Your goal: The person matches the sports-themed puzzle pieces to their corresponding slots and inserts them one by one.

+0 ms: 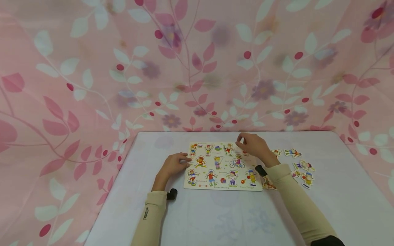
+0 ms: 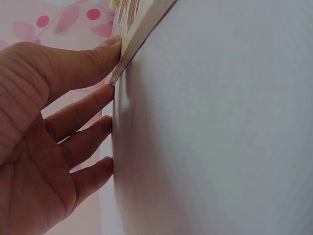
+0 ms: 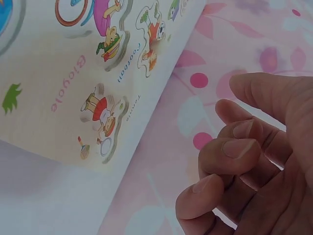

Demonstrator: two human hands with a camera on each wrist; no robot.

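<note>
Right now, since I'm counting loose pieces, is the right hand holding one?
No, the right wrist view shows the right hand loosely curled with nothing in its grasp.

Behind the white-clothed table [image 1: 221, 218] rises the pink floral cloth [image 1: 191, 68]. Towards the table's far side lies the cream, flat rectangular board [image 1: 210, 166]. The left hand [image 1: 173, 165] is at the board's left edge, the right hand [image 1: 253, 146] by its far right corner. On the board, the colourful cyclist figure [image 1: 237, 163] sits in the middle row, right of centre; the colourful skateboarder figure [image 1: 192, 176] is at near left. Loose, colourful, white-edged cut-out figures [image 1: 304, 166] lie to the board's right, beyond and beside the right forearm.
</note>
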